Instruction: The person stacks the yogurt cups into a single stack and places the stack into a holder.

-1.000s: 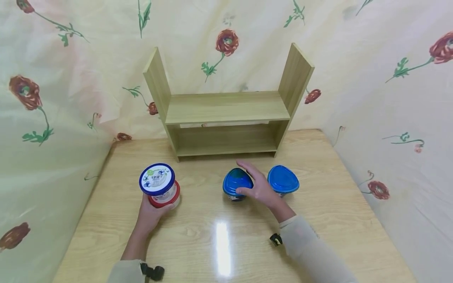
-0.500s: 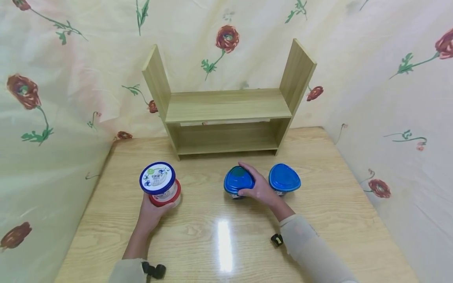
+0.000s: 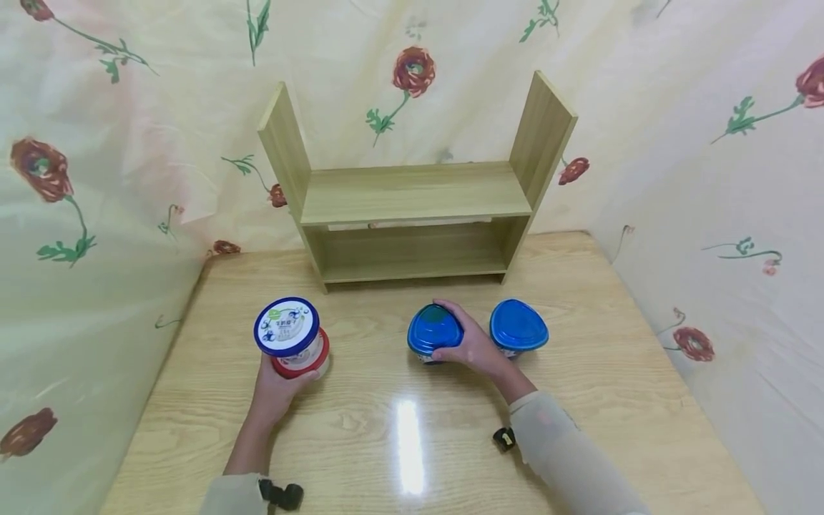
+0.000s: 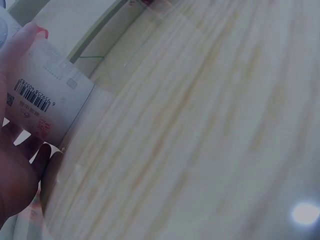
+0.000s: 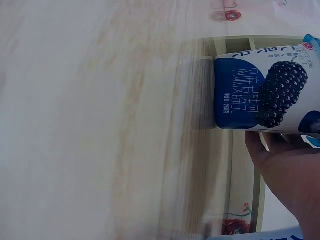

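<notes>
The left hand [image 3: 275, 392] gripped a white tub with a red rim [image 4: 60, 90], its thumb lying against the side near that rim and a printed barcode showing on the wall in the left wrist view. A second tub with a blue-edged white lid [image 3: 286, 327] sat stacked on top of it, over the left part of the wooden table [image 3: 354, 429]. Well apart from these, the right hand [image 3: 473, 348] held a blue-lidded blackberry cup [image 5: 260, 92] between thumb and curled fingers, the thumb on the near side and the fingers round the far side, while the cup stood upright with its base at the tabletop. Just beside that hand, to its right, stood another cup with a rounded triangular blue lid [image 3: 518, 324]. Behind everything, a two-level wooden shelf [image 3: 415, 192] stood against flower-printed sheeting [image 3: 193, 107], and light-coloured sleeves [image 3: 573, 443] covered both forearms
</notes>
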`<state>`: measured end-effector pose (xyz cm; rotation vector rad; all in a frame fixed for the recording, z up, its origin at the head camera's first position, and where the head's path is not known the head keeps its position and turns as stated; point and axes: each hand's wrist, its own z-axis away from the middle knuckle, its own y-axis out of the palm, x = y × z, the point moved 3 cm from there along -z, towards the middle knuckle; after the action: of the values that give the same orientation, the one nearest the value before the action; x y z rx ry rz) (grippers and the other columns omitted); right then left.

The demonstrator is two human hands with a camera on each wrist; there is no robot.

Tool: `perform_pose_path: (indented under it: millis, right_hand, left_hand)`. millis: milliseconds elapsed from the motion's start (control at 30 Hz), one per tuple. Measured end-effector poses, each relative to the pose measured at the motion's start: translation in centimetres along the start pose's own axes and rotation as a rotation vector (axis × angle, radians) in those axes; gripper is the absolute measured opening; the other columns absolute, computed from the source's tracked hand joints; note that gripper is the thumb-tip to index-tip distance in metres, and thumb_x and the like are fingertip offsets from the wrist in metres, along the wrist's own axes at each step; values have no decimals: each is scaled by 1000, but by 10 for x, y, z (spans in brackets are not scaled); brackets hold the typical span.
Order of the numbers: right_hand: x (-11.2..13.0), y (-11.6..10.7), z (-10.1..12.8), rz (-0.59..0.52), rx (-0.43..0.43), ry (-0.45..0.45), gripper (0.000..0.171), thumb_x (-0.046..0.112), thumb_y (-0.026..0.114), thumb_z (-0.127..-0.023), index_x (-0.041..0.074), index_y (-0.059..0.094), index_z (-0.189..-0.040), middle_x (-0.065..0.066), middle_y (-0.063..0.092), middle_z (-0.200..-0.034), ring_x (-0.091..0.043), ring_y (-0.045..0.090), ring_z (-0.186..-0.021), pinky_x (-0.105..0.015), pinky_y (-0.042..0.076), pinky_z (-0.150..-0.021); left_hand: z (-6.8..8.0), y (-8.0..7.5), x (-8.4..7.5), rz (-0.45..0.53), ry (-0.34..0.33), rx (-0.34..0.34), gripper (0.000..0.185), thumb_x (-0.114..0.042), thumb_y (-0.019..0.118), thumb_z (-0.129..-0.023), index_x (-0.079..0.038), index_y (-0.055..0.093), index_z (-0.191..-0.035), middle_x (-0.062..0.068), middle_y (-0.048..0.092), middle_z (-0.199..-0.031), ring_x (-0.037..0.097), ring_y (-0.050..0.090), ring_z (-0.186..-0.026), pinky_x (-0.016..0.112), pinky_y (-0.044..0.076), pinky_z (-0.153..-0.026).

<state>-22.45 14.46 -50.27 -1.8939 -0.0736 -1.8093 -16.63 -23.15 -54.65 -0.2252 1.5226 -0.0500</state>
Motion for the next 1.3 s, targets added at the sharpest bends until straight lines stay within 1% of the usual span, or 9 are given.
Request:
perform_pose_path:
  millis: [300,500,667,733,800,900,1000,1200,1300]
  right_hand:
    - [-4,0,1,11,-13,56,94,38,83,-72,39,26,-148,-4,28,-150,-40,30,-133,-63,33,-99]
    - [-4,3,3,20,-17,85,94,40,82,-72,40,26,-147,-7,28,-150,-41,31,-132,-63,34,-98]
    - [-5,3,2,23,-45,84,94,43,83,-70,42,28,-146,-5,30,-149,-41,33,-131,-63,35,-97]
    - [-6,3,2,25,-49,86,93,45,82,-69,45,28,-145,-4,30,-149,-41,33,-131,-63,35,-97]
    - [-7,3,2,26,-49,93,93,47,82,-68,46,29,-144,-3,31,-149,-41,34,-131,-63,35,-97]
    - [-6,4,3,30,-37,94,93,46,82,-69,44,28,-145,-5,29,-150,-42,32,-132,-63,34,-98]
    - [-4,4,4,33,-27,93,93,44,82,-70,43,28,-146,-7,29,-150,-42,33,-131,-63,34,-98]
    - [3,3,3,31,-28,108,93,49,82,-68,47,29,-144,-4,33,-148,-40,36,-130,-61,37,-97]
    - [8,2,1,34,-25,102,93,49,82,-68,45,29,-144,-5,33,-147,-40,36,-129,-61,38,-96]
  left_hand:
    - [-1,1,1,6,26,-3,109,-19,87,-69,-34,14,-148,2,31,-147,26,31,-133,53,28,-107]
    - [1,0,3,-3,6,-2,108,-20,87,-69,-35,14,-148,1,31,-147,26,31,-133,52,28,-107]
    - [0,1,0,1,22,-4,108,-18,87,-69,-34,15,-148,1,32,-147,25,32,-133,52,28,-107]
    - [2,2,-7,5,9,-2,108,-15,86,-70,-30,14,-149,3,32,-147,26,31,-133,51,28,-108]
    - [2,2,-7,4,-9,-1,108,-15,86,-70,-27,14,-150,4,31,-147,27,31,-134,51,27,-108]
    - [3,2,-7,5,-26,-1,109,-16,86,-70,-27,13,-150,4,31,-148,27,30,-134,51,26,-109]
    - [1,1,1,0,-18,-3,109,-21,87,-69,-32,14,-149,2,32,-147,27,31,-134,52,27,-108]
    - [0,1,2,8,-8,-5,107,-20,87,-69,-32,16,-148,2,33,-146,26,32,-133,51,27,-108]
    - [0,2,1,15,-2,-6,106,-19,87,-69,-32,17,-148,1,33,-146,25,33,-132,51,27,-108]
